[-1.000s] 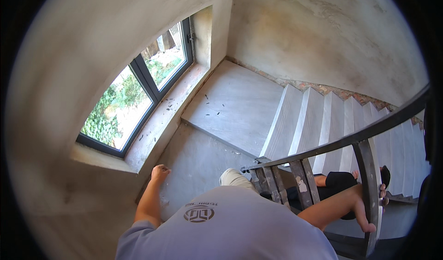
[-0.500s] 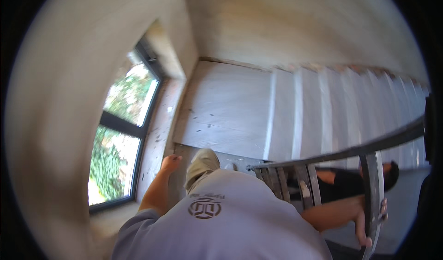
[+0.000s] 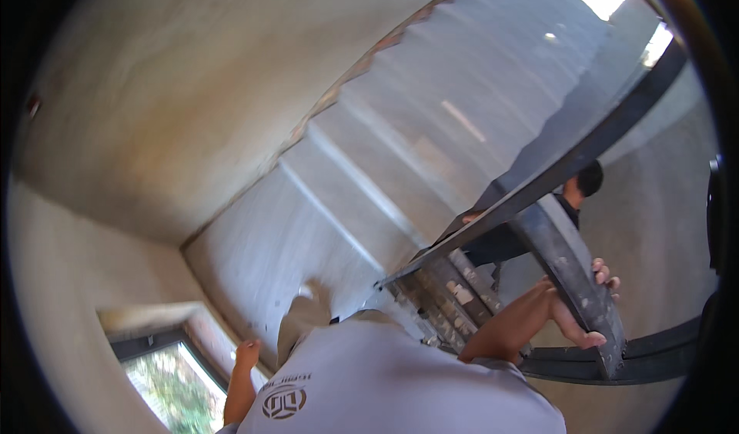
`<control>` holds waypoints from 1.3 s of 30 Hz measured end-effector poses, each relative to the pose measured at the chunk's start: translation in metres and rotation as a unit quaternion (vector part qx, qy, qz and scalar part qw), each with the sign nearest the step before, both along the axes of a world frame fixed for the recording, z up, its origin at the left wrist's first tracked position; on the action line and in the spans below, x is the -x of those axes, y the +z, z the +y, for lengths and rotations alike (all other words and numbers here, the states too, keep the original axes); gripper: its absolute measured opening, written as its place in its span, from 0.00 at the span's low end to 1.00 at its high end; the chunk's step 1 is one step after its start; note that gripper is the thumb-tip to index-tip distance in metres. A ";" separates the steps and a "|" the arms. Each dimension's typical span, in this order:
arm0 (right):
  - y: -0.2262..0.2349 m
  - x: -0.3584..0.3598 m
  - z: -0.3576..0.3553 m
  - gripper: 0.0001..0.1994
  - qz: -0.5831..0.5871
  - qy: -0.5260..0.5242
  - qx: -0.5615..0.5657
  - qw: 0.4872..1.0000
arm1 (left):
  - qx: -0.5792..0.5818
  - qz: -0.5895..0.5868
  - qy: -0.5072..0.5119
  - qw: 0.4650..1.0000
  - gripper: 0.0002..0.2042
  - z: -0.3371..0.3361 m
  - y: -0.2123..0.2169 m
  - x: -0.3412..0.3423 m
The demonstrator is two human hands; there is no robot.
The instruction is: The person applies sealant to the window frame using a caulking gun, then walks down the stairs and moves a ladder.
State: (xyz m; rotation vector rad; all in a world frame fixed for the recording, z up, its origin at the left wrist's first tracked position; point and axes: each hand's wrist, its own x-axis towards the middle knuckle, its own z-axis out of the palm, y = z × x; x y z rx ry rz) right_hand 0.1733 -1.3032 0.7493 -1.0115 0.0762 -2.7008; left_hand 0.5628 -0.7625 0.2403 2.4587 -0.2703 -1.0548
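Note:
My right hand [image 3: 577, 311] is wrapped around a broad crossbar of a dark metal frame [image 3: 550, 234], thumb on the near side and fingertips round the far side. The frame has long rails joined by several crossbars, with pale spots on the metal; whether it is fixed or carried I cannot tell. My left hand [image 3: 248, 353] hangs low beside the window, fingers curled in and nothing visible in them. Beyond the frame is a person in black [image 3: 493, 245], partly hidden by the rail; what their hand touches is unclear.
Grey stairs [image 3: 369, 180] rise toward the upper right from a landing [image 3: 254, 242], along a rough plaster wall [image 3: 138, 126]. A dark-framed window [image 3: 173, 388] sits at the lower left. My foot [image 3: 308, 289] is on the landing.
My view has turned to the right, so the window has dropped to the lower left and the stairs slant upward. My right hand keeps its hold on the crossbar.

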 end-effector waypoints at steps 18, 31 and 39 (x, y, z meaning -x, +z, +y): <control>-0.014 -0.011 0.013 0.41 -0.038 -0.128 0.018 0.991 | 0.167 -0.096 -0.230 0.954 0.16 -0.222 -0.012 -0.128; -0.018 -0.040 0.003 0.38 -0.060 -0.222 0.042 0.972 | 0.084 -0.093 -0.426 0.896 0.27 -0.483 -0.012 -0.238; -0.003 -0.051 -0.013 0.36 -0.117 -0.289 0.027 0.950 | 0.153 -0.094 -0.368 0.912 0.22 -0.564 0.034 -0.297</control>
